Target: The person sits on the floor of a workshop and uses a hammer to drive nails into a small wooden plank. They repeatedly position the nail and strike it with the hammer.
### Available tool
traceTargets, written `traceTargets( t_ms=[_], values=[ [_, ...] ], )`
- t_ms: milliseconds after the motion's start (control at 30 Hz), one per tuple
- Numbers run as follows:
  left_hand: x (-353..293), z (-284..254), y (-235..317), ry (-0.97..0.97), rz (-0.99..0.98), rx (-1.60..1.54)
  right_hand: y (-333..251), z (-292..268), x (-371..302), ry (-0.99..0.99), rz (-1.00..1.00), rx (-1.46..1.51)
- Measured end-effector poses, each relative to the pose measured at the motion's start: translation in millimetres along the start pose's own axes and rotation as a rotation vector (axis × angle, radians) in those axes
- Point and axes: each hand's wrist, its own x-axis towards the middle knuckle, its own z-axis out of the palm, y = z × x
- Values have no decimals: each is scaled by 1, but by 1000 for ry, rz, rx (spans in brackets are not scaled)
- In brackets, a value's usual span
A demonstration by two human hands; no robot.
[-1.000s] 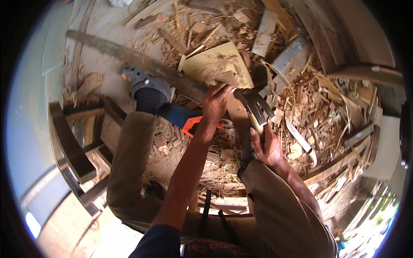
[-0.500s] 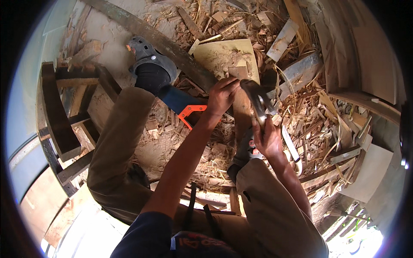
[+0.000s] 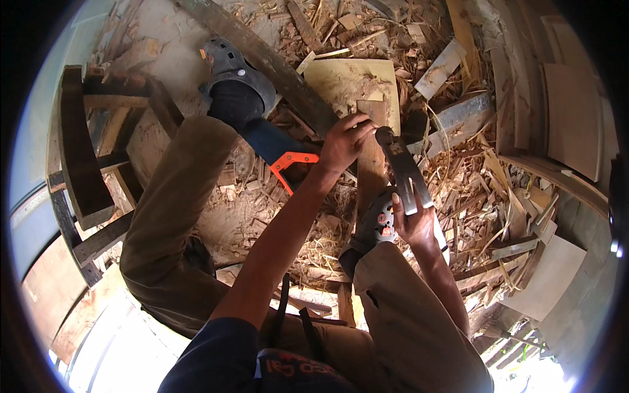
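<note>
My right hand (image 3: 414, 219) is closed around a claw hammer (image 3: 405, 171). The hammer's dark metal head is seen from above, its round face beside my left fingertips and its claw over my right hand; the handle is mostly hidden. My left hand (image 3: 346, 143) pinches thumb and fingers together over a narrow wooden board (image 3: 371, 167). Something small may be in that pinch, but I cannot make it out. The board runs between my feet, close by the grey clog (image 3: 377, 219) on my right foot. Under its far end lies a pale, flat panel (image 3: 350, 82).
A handsaw (image 3: 291, 164) with an orange handle and blue blade lies left of my left hand. A long dark beam (image 3: 262, 62) crosses behind it. At left stands a dark wooden frame (image 3: 85, 150). Wood chips (image 3: 472, 203) and offcuts cover the floor at right.
The hammer's head has lifted and turned, showing more of its top and claw. My left hand keeps its pinch over the board. The whole view has shifted slightly.
</note>
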Motion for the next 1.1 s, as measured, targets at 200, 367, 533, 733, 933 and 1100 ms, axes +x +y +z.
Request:
traceTargets(
  t_ms=[200, 367, 533, 733, 933, 1100],
  values=[
    [1, 12, 1, 68, 17, -51, 30, 11, -5, -142, 234, -7],
    [-1, 8, 4, 50, -48, -38, -3, -8, 11, -4, -27, 34],
    [0, 4, 5, 43, -33, -41, 20, 4, 11, -123, 225, 71],
    [-1, -2, 19, 73, -62, -221, 20, -9, 7, -27, -65, -96],
    [55, 21, -1, 243, -366, -172, 32, -7, 2, -49, 288, 56],
    [69, 31, -48, -96, -616, -336, 33, -4, 6, 87, -125, 104]
  ],
)
